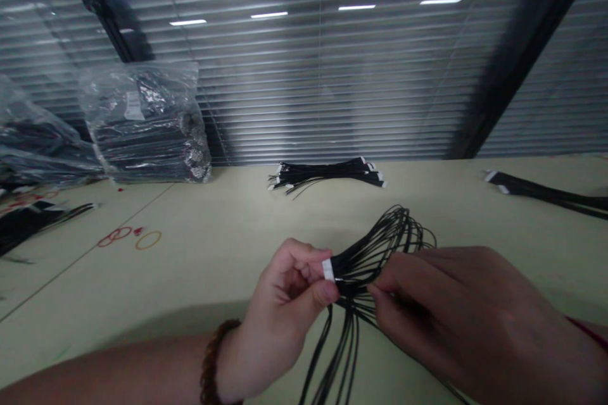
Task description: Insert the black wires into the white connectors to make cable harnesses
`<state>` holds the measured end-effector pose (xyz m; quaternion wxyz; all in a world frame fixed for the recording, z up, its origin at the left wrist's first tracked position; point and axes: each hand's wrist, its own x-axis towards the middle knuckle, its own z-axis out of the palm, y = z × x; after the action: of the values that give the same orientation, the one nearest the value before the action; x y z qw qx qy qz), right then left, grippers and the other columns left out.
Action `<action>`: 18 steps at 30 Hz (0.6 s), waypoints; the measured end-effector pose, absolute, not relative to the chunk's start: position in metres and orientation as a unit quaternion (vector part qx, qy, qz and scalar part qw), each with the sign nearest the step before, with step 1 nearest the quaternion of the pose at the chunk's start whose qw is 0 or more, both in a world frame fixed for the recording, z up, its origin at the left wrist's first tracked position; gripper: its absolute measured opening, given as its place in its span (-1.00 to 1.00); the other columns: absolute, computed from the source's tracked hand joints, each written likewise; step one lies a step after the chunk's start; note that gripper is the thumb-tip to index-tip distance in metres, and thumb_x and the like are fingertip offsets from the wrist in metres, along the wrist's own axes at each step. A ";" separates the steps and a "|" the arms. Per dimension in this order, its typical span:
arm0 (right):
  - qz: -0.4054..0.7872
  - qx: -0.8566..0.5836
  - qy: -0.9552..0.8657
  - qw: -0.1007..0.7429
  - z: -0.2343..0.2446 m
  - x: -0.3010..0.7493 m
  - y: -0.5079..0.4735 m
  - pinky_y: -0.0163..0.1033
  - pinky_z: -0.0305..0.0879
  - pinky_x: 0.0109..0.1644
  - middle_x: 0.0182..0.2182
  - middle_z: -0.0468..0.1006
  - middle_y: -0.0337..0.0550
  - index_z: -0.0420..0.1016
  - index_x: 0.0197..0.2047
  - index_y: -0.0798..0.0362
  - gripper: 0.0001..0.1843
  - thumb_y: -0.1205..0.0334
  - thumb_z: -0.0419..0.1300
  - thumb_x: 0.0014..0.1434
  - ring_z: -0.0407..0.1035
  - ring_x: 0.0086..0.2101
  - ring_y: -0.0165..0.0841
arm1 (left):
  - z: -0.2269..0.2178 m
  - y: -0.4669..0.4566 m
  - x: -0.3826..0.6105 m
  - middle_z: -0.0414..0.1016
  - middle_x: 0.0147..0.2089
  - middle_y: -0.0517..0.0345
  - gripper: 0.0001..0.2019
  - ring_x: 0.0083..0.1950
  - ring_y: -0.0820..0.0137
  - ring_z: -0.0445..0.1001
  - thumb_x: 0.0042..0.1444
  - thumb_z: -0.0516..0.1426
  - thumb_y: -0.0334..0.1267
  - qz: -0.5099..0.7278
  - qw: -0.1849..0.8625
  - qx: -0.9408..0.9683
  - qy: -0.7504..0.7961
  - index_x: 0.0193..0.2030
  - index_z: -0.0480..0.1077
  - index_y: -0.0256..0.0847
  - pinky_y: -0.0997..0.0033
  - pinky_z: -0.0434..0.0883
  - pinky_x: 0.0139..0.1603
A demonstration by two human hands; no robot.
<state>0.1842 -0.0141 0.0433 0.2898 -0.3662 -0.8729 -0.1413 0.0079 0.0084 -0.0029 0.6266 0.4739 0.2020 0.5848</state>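
Two bagged bundles (147, 126) sit beyond left hand (285, 310) and right hand (451, 310) pinching black wires (361, 272)

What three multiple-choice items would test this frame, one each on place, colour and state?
1. Where is the clear plastic bag of wires? A) on the far side of the table, to the left B) on the floor C) on a shelf
2. What colour are the wires of the held bundle? A) red B) black C) yellow
3. How is the left hand? A) pinching the bundle B) open and empty C) flat on the table

1 A: it stands at the table's far edge.
2 B: every strand shows black.
3 A: its fingers close beside a white end.
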 end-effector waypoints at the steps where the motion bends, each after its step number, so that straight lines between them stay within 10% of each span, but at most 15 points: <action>1: -0.139 -0.366 -0.873 0.291 0.043 0.184 -0.014 -0.23 -0.16 -0.49 -0.66 0.23 -0.32 0.24 -0.51 0.04 -0.79 0.34 0.00 0.17 0.10 -0.64 -0.45 | -0.003 0.008 0.008 0.48 -0.43 0.29 -0.81 -0.43 0.62 0.40 -0.08 0.26 -0.48 0.583 0.629 0.473 0.198 -0.33 0.49 -0.11 0.72 0.35 -0.42; 18: -0.075 -0.335 -0.902 0.262 0.037 0.181 -0.010 -0.27 0.07 -0.38 -0.49 0.40 -0.25 0.38 -0.39 0.08 -0.76 0.41 -0.06 0.22 0.25 -0.49 -0.45 | -0.009 0.007 0.004 0.43 -0.42 0.27 -0.84 -0.40 0.60 0.39 -0.05 0.26 -0.45 0.552 0.637 0.497 0.206 -0.33 0.47 -0.14 0.68 0.32 -0.39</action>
<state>0.1808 -0.0101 0.0370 0.2615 -0.3349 -0.9021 -0.0748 0.0042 0.0068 -0.0092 0.6369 0.4973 0.2062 0.5518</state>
